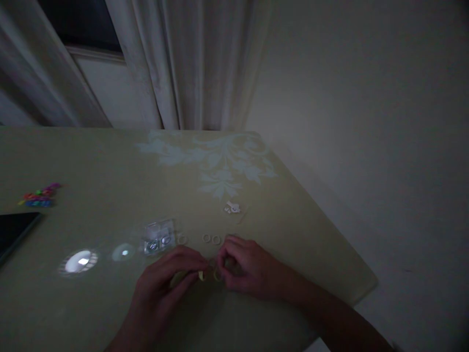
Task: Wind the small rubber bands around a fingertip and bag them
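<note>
My left hand [172,278] is closed in a pinch on a small yellow ring [201,275] just above the table. Facing it, my right hand [245,266] has thumb and fingertips pinched at a second yellowish ring [217,275]. The fingertips of both hands are close together, and dim light blurs the fine detail there. Beyond them, several pale rings [207,238] lie on the table in a loose row. A clear plastic case [159,236] with round shiny things in it stands beside the row, past my left hand.
Small white pieces [233,208] lie farther back on the table [110,171]. At the left are a heap of colourful small pieces [40,196] and a dark flat device [16,232]. Bright round reflections show on the glossy top. Curtains [205,63] and a wall stand behind.
</note>
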Available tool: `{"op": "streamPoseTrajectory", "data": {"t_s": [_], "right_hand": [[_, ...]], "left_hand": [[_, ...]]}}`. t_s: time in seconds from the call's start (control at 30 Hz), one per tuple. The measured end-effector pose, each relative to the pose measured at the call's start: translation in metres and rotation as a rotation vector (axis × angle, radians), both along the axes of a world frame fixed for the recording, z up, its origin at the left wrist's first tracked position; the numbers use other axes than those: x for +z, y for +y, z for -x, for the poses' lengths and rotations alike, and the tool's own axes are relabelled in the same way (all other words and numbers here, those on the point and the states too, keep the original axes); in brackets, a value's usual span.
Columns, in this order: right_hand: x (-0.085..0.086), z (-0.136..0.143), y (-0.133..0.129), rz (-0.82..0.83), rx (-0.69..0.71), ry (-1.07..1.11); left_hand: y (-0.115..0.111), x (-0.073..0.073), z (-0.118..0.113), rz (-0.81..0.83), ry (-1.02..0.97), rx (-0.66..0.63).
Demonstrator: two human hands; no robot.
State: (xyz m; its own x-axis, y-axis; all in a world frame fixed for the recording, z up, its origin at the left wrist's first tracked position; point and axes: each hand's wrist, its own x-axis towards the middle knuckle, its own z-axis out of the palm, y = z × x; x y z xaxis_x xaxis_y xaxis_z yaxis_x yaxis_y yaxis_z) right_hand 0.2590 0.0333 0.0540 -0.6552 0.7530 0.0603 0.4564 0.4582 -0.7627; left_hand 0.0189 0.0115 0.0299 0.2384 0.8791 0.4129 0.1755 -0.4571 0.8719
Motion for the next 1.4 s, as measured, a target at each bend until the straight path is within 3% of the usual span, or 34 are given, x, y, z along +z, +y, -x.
{"op": "streamPoseTrajectory", "data": {"t_s": [0.1,0.27,0.4,0.5,0.6,0.7,0.93,1.13,1.27,1.4], "right_hand": [[0.002,0.003,0.0,0.153,-0.112,0.211],[-0.007,0.013,-0.009,0.356,-0.092,0.308],[-0.005,0.002,0.005,0.2,-0.193,0.259],[-0.003,-0.015,0.023,-0.009,-0.281,0.028],[-0.003,-0.027,0.034,-0.026,-0.251,-0.214],[-0.007,-0.027,0.033,-0.002,-0.225,-0.314],[-0.011,-0.02,0.025,-0.011,-0.148,-0.336],[-0.006,-0.021,0.031,0.044,-0.238,-0.218],[-0.008,-0.025,0.037,-0.032,-0.28,-0.237],[-0.013,-0.023,0.036,-0.045,-0.141,-0.207]], "left_hand": [[0.001,0.0,-0.001,-0.048,0.021,-0.057],[-0.002,-0.011,0.0,-0.104,0.034,-0.12],[-0.002,-0.013,0.003,-0.114,0.077,-0.059],[-0.002,-0.009,0.002,-0.104,0.108,-0.008],[-0.003,-0.005,0.0,-0.092,0.098,0.007],[-0.004,-0.005,-0.001,-0.064,0.095,0.006],[-0.002,-0.005,-0.002,-0.055,0.099,-0.01],[-0.001,0.0,-0.006,-0.022,0.089,0.019],[0.001,-0.003,-0.006,-0.006,0.107,0.02],[0.004,-0.008,-0.005,-0.013,0.128,0.012]]}}
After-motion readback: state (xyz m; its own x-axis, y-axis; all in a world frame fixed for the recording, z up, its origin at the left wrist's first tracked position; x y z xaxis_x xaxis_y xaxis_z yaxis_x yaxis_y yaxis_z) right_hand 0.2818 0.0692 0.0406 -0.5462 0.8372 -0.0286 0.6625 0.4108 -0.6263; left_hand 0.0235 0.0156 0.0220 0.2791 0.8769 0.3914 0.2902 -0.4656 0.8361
